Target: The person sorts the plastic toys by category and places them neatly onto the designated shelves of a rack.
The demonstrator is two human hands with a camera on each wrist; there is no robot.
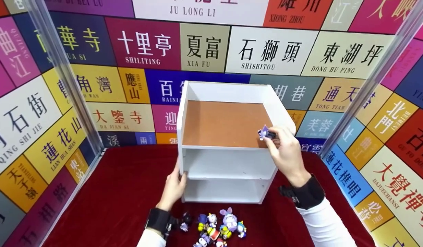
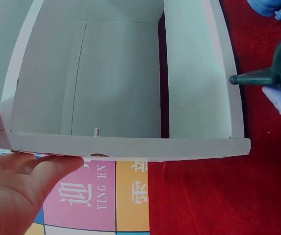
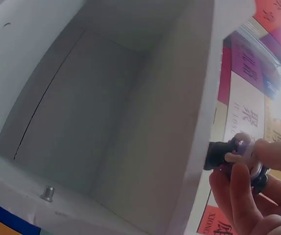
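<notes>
A small white shelf unit [image 1: 222,164] with a brown top board [image 1: 225,123] stands upright in the middle of the head view. My left hand [image 1: 174,188] grips its left side panel, thumb on one face and fingers along the outer face, as the left wrist view shows. Over the front right corner of the top board, my right hand [image 1: 288,154] pinches a small purple-and-black toy figurine [image 1: 265,133] between thumb and fingers. In the right wrist view the figurine's dark end [image 3: 219,154] is right at the board's edge.
Several small toy figurines [image 1: 228,219] lie grouped on the red cloth [image 1: 129,192] in front of the shelf unit. Colourful sign-printed walls [image 1: 204,48] close in the back and both sides, with metal posts [image 1: 77,85] at the corners.
</notes>
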